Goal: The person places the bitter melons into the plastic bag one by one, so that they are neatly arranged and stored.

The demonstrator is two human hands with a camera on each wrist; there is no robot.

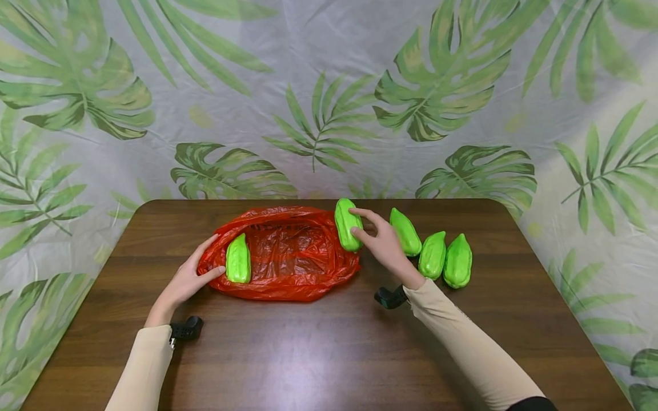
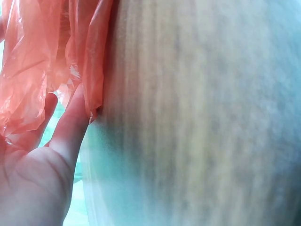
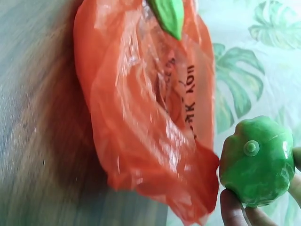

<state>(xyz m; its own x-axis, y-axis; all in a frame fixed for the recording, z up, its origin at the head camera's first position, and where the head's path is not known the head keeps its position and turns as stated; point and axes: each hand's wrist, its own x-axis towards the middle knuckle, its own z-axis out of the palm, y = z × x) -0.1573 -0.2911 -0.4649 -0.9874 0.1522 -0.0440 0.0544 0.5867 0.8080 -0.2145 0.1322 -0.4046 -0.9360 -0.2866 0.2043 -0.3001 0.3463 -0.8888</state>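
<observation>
A red plastic bag (image 1: 288, 291) lies wide-mouthed on the table, dark lettering on its wall. My left hand (image 1: 186, 279) holds its left end, thumb over the rim. In the left wrist view, the bag's film (image 2: 33, 61) hangs over the fingers. Inside the bag at the left lies a ridged green gourd (image 1: 238, 260). My right hand (image 1: 382, 242) grips another ridged green gourd (image 1: 348, 224) between thumb and fingers at the bag's right rim. The right wrist view shows the held gourd (image 3: 256, 162) end-on, with a small stem nub, beside the bag (image 3: 136, 141).
Three more green gourds lie right of the bag: one (image 1: 405, 233) partly behind the right hand, one (image 1: 432, 255) in the middle, and one (image 1: 457, 261) farthest right. They rest on a brown wooden table (image 1: 308, 354). A leaf-patterned cloth (image 1: 329, 114) hangs behind its far edge.
</observation>
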